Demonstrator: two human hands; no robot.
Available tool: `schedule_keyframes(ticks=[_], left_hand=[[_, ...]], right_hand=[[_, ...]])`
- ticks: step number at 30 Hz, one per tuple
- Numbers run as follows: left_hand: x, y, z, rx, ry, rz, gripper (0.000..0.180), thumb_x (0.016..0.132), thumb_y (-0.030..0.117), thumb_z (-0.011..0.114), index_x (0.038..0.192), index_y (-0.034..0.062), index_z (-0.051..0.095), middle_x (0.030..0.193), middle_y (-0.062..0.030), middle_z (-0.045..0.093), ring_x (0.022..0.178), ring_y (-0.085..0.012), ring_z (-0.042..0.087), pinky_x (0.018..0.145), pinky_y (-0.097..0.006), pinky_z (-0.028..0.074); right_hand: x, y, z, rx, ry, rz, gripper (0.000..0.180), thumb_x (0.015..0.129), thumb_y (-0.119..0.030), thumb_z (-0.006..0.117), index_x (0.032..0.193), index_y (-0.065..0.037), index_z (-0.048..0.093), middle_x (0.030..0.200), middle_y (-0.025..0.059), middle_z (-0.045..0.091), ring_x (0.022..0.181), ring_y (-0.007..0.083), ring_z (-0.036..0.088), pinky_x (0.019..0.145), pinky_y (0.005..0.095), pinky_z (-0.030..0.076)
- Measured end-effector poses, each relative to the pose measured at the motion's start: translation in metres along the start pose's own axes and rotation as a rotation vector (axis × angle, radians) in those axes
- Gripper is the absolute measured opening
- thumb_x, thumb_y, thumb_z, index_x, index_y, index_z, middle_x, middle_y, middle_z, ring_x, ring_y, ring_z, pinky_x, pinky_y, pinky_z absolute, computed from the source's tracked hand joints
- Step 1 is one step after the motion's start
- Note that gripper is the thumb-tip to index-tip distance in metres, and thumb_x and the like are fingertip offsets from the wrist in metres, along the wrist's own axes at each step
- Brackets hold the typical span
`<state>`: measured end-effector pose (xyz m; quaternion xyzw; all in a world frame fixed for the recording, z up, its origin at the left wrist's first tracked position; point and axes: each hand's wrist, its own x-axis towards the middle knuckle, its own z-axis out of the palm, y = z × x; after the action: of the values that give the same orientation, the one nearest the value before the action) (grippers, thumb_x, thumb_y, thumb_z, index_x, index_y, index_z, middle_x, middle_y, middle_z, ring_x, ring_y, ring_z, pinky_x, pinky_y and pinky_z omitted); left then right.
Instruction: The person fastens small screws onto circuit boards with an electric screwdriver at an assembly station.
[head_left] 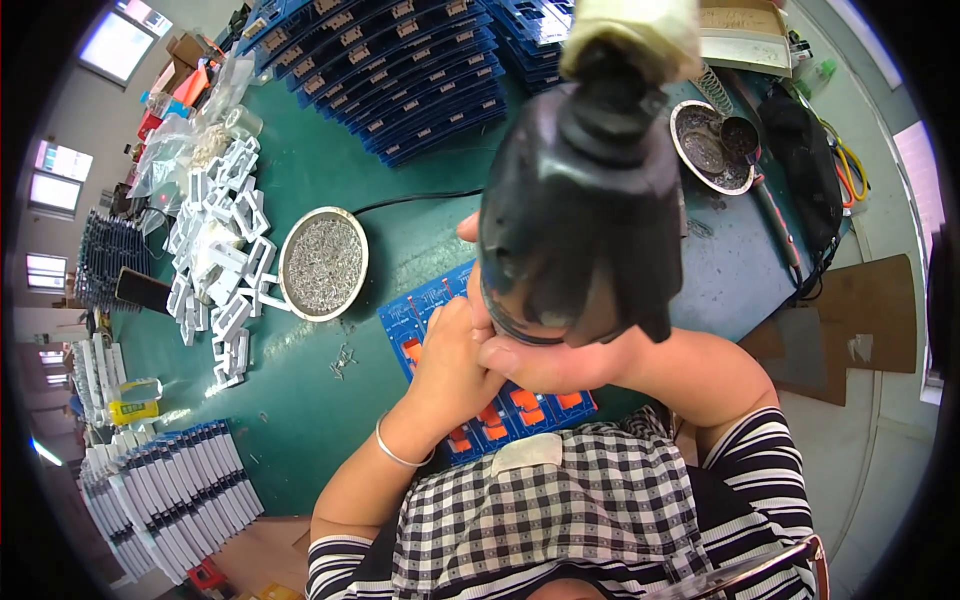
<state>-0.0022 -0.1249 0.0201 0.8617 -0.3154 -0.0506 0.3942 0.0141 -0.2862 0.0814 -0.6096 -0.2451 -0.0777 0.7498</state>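
A blue circuit board (575,405) with several orange parts lies on the green table in front of me. My left hand (450,350) rests over it with its fingers curled in; what they hold, if anything, is hidden. Against it, my right hand (545,368) shows its thumb, beside my left fingers. A large glossy black lamp-like head (590,210), with pale wrapping (635,35) at its top, hangs in front and covers most of my right fingers. One fingertip shows past its left edge.
To the left stand a round dish (325,265) of small metal pins and a heap of white plastic frames (225,240). Stacked blue boards (400,70) rise at the back. A second dish (712,150) and a soldering iron (778,225) lie right. Loose pins (343,362) lie near the board.
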Motion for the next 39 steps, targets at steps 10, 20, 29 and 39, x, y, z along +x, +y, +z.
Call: schedule_keyframes(ticks=[10,20,29,39], left_hand=[[0.002,-0.003,0.001,-0.007,0.011,-0.014,0.028,0.071,0.010,0.064,0.098,0.0072,0.057,0.089,-0.0101,0.056,0.083,-0.0308,0.050,0.072,-0.040,0.037],[0.004,0.000,-0.001,0.041,-0.032,-0.019,0.029,0.071,0.009,0.066,0.099,0.0070,0.059,0.097,-0.0092,0.057,0.088,-0.0302,0.050,0.075,-0.039,0.037],[-0.003,-0.001,0.003,-0.019,0.020,-0.055,0.028,0.070,0.010,0.066,0.098,0.0095,0.063,0.109,-0.0104,0.057,0.102,-0.0317,0.051,0.080,-0.040,0.037],[-0.013,-0.027,-0.072,0.158,0.395,-0.055,0.017,0.071,0.004,0.066,0.088,0.0044,0.065,0.089,-0.0114,0.061,0.087,-0.0301,0.056,0.076,-0.038,0.043]], right_hand=[[0.004,0.012,-0.003,-0.133,-0.029,-0.168,0.068,0.062,-0.013,0.080,0.120,0.002,0.047,0.096,0.0101,0.062,0.083,0.0170,0.064,0.074,0.0285,0.050],[0.003,0.009,-0.006,-0.175,-0.037,-0.133,0.068,0.064,-0.015,0.079,0.121,0.001,0.046,0.093,0.0100,0.063,0.082,0.0176,0.064,0.074,0.0282,0.050],[0.001,0.004,-0.002,-0.220,-0.039,-0.160,0.067,0.063,-0.015,0.080,0.119,0.001,0.048,0.098,0.0098,0.063,0.083,0.0207,0.066,0.074,0.0288,0.050],[0.000,0.010,0.005,-0.141,-0.111,-0.249,0.057,0.059,-0.017,0.079,0.109,-0.005,0.055,0.091,0.0097,0.063,0.075,0.0243,0.066,0.068,0.0296,0.052]])
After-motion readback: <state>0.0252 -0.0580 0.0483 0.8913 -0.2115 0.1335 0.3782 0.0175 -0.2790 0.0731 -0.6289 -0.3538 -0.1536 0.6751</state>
